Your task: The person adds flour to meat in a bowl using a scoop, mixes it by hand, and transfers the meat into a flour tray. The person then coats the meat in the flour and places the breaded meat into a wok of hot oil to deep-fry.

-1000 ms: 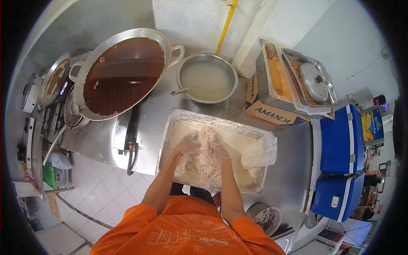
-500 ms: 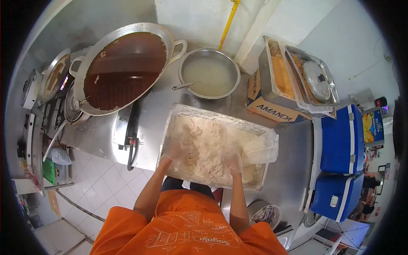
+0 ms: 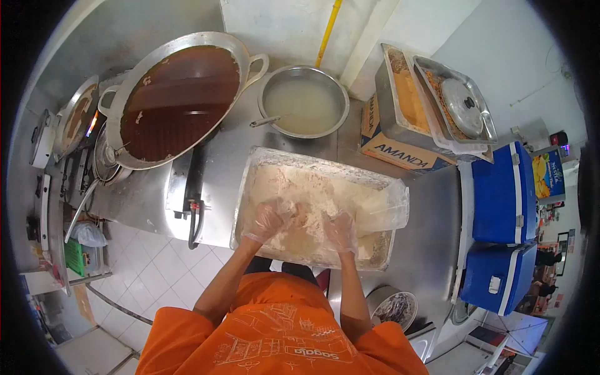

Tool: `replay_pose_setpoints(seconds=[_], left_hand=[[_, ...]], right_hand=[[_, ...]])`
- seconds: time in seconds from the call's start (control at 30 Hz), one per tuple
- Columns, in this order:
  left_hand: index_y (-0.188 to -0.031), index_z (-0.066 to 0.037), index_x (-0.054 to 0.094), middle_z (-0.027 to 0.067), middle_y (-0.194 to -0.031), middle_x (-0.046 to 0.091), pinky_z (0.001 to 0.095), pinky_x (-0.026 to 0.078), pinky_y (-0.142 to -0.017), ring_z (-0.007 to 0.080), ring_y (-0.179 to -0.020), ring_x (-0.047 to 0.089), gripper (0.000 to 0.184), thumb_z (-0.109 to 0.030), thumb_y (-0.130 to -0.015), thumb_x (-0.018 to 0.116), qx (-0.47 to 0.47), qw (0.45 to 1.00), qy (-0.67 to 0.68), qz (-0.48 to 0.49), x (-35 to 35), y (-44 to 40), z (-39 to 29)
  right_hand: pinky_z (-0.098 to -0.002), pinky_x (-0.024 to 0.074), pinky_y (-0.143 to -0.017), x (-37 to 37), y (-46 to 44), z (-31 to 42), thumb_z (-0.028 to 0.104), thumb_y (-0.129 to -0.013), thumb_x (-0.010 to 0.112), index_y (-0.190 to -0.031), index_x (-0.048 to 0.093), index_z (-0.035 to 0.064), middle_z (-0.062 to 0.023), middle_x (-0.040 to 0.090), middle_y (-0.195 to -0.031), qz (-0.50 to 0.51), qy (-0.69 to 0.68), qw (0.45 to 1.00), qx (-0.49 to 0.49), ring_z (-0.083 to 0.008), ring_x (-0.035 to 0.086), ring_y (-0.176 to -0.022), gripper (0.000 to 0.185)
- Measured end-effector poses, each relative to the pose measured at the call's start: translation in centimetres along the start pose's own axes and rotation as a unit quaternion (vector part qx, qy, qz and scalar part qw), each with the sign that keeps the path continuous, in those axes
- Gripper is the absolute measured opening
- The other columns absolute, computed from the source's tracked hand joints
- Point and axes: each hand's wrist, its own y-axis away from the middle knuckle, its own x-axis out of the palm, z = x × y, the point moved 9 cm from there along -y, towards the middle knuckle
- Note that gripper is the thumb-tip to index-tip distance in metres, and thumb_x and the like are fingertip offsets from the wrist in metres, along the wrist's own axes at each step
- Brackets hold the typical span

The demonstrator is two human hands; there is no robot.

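A metal tray point(image 3: 250, 164) of pale flour point(image 3: 369, 194) lies in front of me, with coated lumps point(image 3: 300, 219) between my hands. My left hand point(image 3: 270, 220), in a clear plastic glove, is in the tray's left half, its fingers curled and closed in the flour. To the right of the lumps, my right hand point(image 3: 339, 231), gloved too, has its fingers bent together. What either hand grips is hidden by flour and fingers. A clear plastic container point(image 3: 390, 206) rests on the flour at the tray's right end.
Behind the tray stand a big pan of dark liquid point(image 3: 181, 100) and a steel bowl of cloudy liquid point(image 3: 304, 103) with a ladle. Food trays sit on an AMANDA box point(image 3: 400, 154) at right, beside blue coolers point(image 3: 503, 200). A pot point(image 3: 395, 309) stands below the counter's front edge.
Both hands were spread and blurred half a second ago; now they are curled and closer together. The lumps between them have shifted, and flour covers more of the tray's middle.
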Motion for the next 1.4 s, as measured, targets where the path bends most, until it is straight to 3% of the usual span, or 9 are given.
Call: replay_pose_setpoints(seconds=[0.13, 0.23, 0.3, 0.63, 0.73, 0.87, 1.07, 1.33, 1.4], left_hand=[[-0.108, 0.000, 0.060, 0.0189, -0.084, 0.066, 0.0377, 0.052, -0.067, 0.0337, -0.073, 0.066, 0.040, -0.015, -0.075, 0.076, 0.103, 0.991, 0.028, -0.079, -2.8, -1.2, -3.4], [-0.124, -0.002, 0.056, 0.0186, -0.105, 0.066, 0.0386, 0.051, -0.084, 0.0314, -0.095, 0.066, 0.059, -0.024, -0.073, 0.078, -0.109, 0.978, 0.104, 0.142, -2.8, -1.9, -4.3], [-0.123, -0.003, 0.056, 0.0189, -0.104, 0.067, 0.0387, 0.052, -0.084, 0.0320, -0.096, 0.066, 0.059, -0.025, -0.072, 0.078, -0.024, 0.995, 0.054, 0.083, -2.1, -2.1, -1.0], [-0.087, 0.002, 0.067, 0.0161, -0.074, 0.066, 0.0398, 0.051, -0.066, 0.0277, -0.069, 0.064, 0.033, -0.025, -0.070, 0.075, -0.088, 0.981, -0.050, 0.165, 7.7, -0.9, 7.5], [-0.083, 0.002, 0.068, 0.0163, -0.071, 0.067, 0.0381, 0.051, -0.061, 0.0257, -0.064, 0.065, 0.026, -0.021, -0.072, 0.075, -0.179, 0.967, 0.140, 0.111, 4.9, 0.8, 7.1], [-0.097, 0.003, 0.067, 0.0189, -0.080, 0.070, 0.0398, 0.054, -0.066, 0.0327, -0.072, 0.068, 0.030, -0.017, -0.077, 0.076, -0.158, 0.972, 0.160, 0.071, -0.2, 1.1, 4.3], [-0.108, 0.000, 0.063, 0.0200, -0.096, 0.068, 0.0400, 0.052, -0.079, 0.0338, -0.090, 0.067, 0.044, -0.018, -0.072, 0.081, -0.092, 0.993, -0.009, 0.073, -3.5, -1.4, -2.2], [-0.136, -0.003, 0.045, 0.0191, -0.116, 0.062, 0.0396, 0.049, -0.090, 0.0332, -0.103, 0.063, 0.079, -0.022, -0.068, 0.082, -0.100, 0.987, 0.103, 0.068, -2.7, -2.1, -1.7], [-0.141, -0.004, 0.041, 0.0217, -0.115, 0.064, 0.0411, 0.050, -0.089, 0.0333, -0.102, 0.065, 0.078, -0.027, -0.074, 0.076, 0.007, 0.993, -0.095, 0.067, -0.3, -0.2, 2.8]], right_hand=[[-0.0398, 0.0511, -0.071, 3.0, -1.1, -5.3, 0.017, -0.082, 0.066, -0.127, 0.050, -0.0071, -0.0113, 0.067, -0.089, 0.075, -0.320, 0.944, 0.002, -0.0242, 0.065, -0.083, 0.053], [-0.0374, 0.0519, -0.072, 4.0, -0.6, -5.1, 0.010, -0.080, 0.065, -0.129, 0.049, -0.0055, -0.0085, 0.065, -0.093, 0.070, -0.414, 0.900, -0.118, -0.0212, 0.063, -0.084, 0.053], [-0.0360, 0.0488, -0.083, 3.6, -0.8, -4.4, 0.017, -0.082, 0.065, -0.131, 0.050, -0.0015, -0.0104, 0.060, -0.107, 0.084, -0.449, 0.877, -0.149, -0.0219, 0.057, -0.099, 0.055], [-0.0440, 0.0417, -0.100, 21.3, -6.7, -12.1, 0.031, -0.092, 0.056, -0.119, 0.059, -0.0017, -0.0211, 0.064, -0.114, 0.127, -0.222, 0.943, -0.212, -0.0320, 0.058, -0.111, 0.043], [-0.0462, 0.0464, -0.091, 16.2, -4.7, -10.8, 0.035, -0.092, 0.054, -0.113, 0.062, -0.0022, -0.0232, 0.065, -0.110, 0.033, -0.057, 0.967, -0.248, -0.0347, 0.060, -0.108, 0.044], [-0.0456, 0.0485, -0.075, 3.8, -0.6, -5.4, 0.035, -0.081, 0.067, -0.092, 0.067, -0.0002, -0.0230, 0.063, -0.084, -0.022, 0.182, 0.983, -0.009, -0.0375, 0.061, -0.084, 0.037], [-0.0439, 0.0504, -0.078, -5.2, 3.6, 2.6, 0.034, -0.076, 0.068, -0.081, 0.070, -0.0009, -0.0237, 0.066, -0.084, -0.151, 0.060, 0.977, -0.141, -0.0410, 0.063, -0.082, 0.036], [-0.0432, 0.0494, -0.077, -5.3, 2.8, 3.5, 0.023, -0.075, 0.071, -0.090, 0.062, -0.0017, -0.0105, 0.062, -0.081, 0.016, -0.265, 0.932, -0.248, -0.0276, 0.060, -0.078, 0.031], [-0.0443, 0.0479, -0.081, -0.8, 1.1, -1.4, 0.027, -0.076, 0.070, -0.093, 0.063, -0.0018, -0.0123, 0.063, -0.088, 0.056, -0.207, 0.956, -0.202, -0.0294, 0.060, -0.084, 0.033]])
